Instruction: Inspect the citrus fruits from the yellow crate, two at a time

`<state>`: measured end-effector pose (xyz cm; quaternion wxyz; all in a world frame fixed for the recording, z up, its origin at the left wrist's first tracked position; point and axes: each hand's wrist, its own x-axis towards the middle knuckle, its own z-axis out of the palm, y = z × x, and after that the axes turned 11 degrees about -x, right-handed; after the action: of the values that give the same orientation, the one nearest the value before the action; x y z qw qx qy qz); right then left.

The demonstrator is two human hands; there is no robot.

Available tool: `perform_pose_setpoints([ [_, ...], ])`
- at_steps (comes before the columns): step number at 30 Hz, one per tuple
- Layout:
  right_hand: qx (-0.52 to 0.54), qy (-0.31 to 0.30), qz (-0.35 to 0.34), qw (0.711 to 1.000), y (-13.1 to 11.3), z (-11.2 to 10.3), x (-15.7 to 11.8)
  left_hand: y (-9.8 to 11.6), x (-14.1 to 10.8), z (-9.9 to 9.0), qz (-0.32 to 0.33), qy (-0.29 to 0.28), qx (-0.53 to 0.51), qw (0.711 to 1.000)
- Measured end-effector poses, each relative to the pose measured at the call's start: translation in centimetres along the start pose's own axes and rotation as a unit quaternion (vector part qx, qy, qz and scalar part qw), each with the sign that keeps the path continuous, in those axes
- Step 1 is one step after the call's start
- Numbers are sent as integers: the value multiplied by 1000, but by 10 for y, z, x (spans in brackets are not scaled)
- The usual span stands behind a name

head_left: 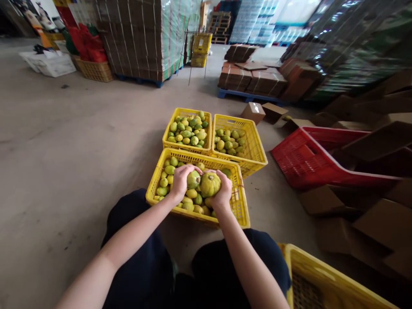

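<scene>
My left hand (180, 180) is wrapped round a smooth green-yellow citrus fruit (193, 180). A larger, bumpy yellow-green citrus fruit (210, 184) is gripped in my right hand (223, 189). Both fruits are held side by side above the near yellow crate (243, 206), which contains many green and yellow fruits (170, 170). Behind it stand two more yellow crates: the back left crate (165, 136) is heaped with fruit, while the back right crate (255, 143) has fruit mostly along its left side.
Another yellow crate (291, 257) sits by my right knee. To the right, a red crate (289, 163) stands among loose cardboard boxes (325, 199). Farther back are flattened cartons on a blue pallet (236, 94), a wrapped stack (135, 43) and a wicker basket (96, 71).
</scene>
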<state>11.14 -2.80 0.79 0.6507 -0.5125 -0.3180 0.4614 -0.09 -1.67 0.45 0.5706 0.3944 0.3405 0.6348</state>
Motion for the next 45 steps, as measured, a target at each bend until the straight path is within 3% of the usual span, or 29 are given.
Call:
perform_pose_setpoints([
  [7,32,7,63,997,6,-2,3,8,-1,-3,-12,-28,33,999],
  [10,42,-10,155,987,10,-5,7,11,0,-5,-31,-18,42,998],
  [13,80,-56,315,944,10,-8,11,13,4,-8,-141,17,-18,990],
  [16,146,-84,395,903,6,-11,14,17,9,-10,-307,86,-177,931],
  [18,169,-87,393,900,3,-14,15,21,12,-10,-351,132,-263,889],
  [20,180,-89,371,907,1,-18,16,25,13,-10,-344,148,-303,876],
  [24,229,-112,327,910,-2,-25,18,34,11,-8,-320,112,-342,876],
  [29,253,-134,339,896,-2,-27,12,35,8,-7,-333,88,-424,837],
  [35,253,-107,340,899,-6,-25,5,26,5,-1,-299,79,-368,877],
  [42,206,-153,346,903,-12,-32,4,26,2,6,-282,78,-403,867],
  [45,200,-163,342,904,-12,-36,4,28,2,6,-286,101,-432,850],
])
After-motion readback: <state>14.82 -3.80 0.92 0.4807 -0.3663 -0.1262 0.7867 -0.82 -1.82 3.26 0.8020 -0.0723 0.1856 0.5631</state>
